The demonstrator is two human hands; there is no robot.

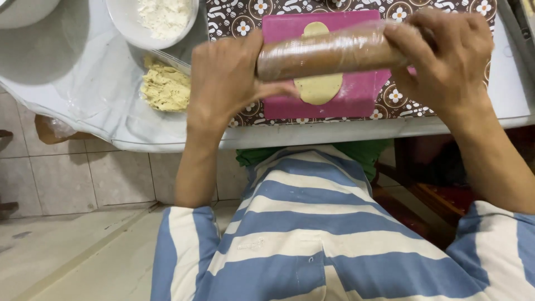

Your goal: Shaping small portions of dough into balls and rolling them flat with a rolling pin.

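- Holding a brown wooden rolling pin wrapped in clear plastic film (329, 54), the left hand (225, 83) grips its near end with the fingers curled around and the thumb lying along the underside.
- The right hand (440, 56) clasps the other end of the rolling pin, fingers closed over the top.
- The pin lies level, raised above a magenta rectangular cutting board (362, 92); whether it touches the dough cannot be told.
- A pale yellow, flattened oval of dough (319, 89) rests on the board, partly hidden behind the pin.
- The board sits on a brown patterned tablecloth with white flower motifs (395, 97), near the table's front edge.
- To the left, a lump of rough yellowish dough (164, 88) lies inside clear plastic wrapping on a white table surface (72, 83).
- Above that lump stands a white round bowl holding white flour (153, 19), cut off by the upper frame edge.
- The person's blue-and-white striped shirt (312, 234) fills the lower foreground.
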